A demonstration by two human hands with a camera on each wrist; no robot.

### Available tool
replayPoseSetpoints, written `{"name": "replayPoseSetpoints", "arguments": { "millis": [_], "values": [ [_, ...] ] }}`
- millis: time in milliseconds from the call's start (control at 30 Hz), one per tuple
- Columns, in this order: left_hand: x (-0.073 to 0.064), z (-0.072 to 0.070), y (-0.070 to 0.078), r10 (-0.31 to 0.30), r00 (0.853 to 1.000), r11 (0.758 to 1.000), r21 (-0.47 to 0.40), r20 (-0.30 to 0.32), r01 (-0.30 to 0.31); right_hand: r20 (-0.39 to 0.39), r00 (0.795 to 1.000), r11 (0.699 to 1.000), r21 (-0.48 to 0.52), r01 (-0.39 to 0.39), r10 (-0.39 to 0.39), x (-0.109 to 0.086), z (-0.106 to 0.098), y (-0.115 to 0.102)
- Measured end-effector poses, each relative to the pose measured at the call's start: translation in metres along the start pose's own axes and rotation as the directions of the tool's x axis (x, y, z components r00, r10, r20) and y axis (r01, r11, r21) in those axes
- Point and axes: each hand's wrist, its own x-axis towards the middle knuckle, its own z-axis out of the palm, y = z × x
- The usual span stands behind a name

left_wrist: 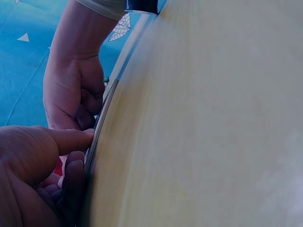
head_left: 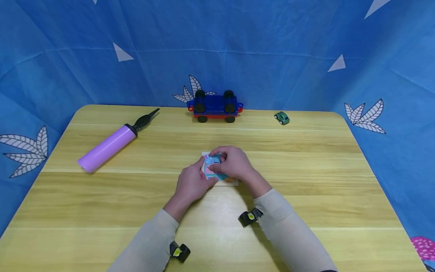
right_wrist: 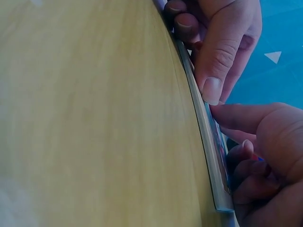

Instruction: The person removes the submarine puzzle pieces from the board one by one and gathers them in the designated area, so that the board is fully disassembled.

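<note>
A small flat board with a pale border (head_left: 232,184) lies on the table in front of me. On it is a thin light-blue and pink picture piece (head_left: 209,161). My left hand (head_left: 192,182) holds the board's left side, its thumb along the near edge and a finger at the far left corner. My right hand (head_left: 236,162) reaches over from the right and pinches the picture piece, with the thumb on its face and the index finger at its far edge. In the right wrist view, the left thumb (right_wrist: 211,90) lies close to the right thumb (right_wrist: 232,116).
A purple hand pump (head_left: 108,149) with a black nozzle lies at the left. A blue and red toy wagon (head_left: 215,105) with black wheels stands at the back edge, and a small green toy car (head_left: 282,118) sits right of it. Blue cloth (head_left: 265,56) hangs behind the table.
</note>
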Motion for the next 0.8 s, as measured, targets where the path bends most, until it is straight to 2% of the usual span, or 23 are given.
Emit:
{"name": "replayPoseSetpoints", "arguments": {
  "millis": [200,633,800],
  "values": [
    [0.0001,0.0,-0.0004,-0.005,1.0,1.0,-0.002,0.002,0.005,0.009,1.0,1.0,0.007,-0.027,0.027,0.0009,-0.0002,-0.0016],
    [0.0002,0.0001,0.0018,-0.015,1.0,1.0,0.014,0.018,0.015,-0.004,1.0,1.0,0.003,-0.001,0.001,0.0009,-0.0006,-0.0042],
    [0.0003,0.0004,0.0011,-0.017,1.0,1.0,0.024,0.017,0.017,0.019,0.998,0.999,0.003,0.052,-0.052,0.0019,-0.0019,-0.0033]
  ]
}}
